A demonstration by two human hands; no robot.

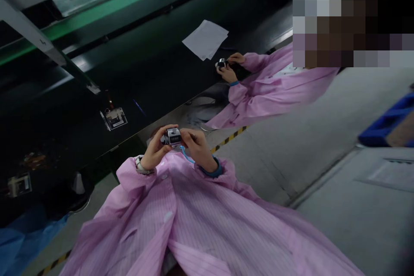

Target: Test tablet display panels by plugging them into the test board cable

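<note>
In front of my chest, my left hand (pixel 155 148) grips a small silver-and-black device (pixel 174 136) that looks like a compact camera. Its fingers curl over the top edge while the thumb lies below. My right hand (pixel 198 146) is closed at the device's right end, fingertips pinched close against it. Something small and dark shows between those fingers, too blurred to name. A blue band circles my right wrist, with a light-blue cord (pixel 185 152) beside it; a watch (pixel 140 165) is on the left one.
A dark workbench (pixel 155 82) runs across ahead, bearing papers (pixel 206 39), a blue pen (pixel 139 108) and an opened silver part (pixel 114 118). A co-worker (pixel 258 79) in pink holds a similar device (pixel 221 64) at right. A blue crate (pixel 381 131) stands far right.
</note>
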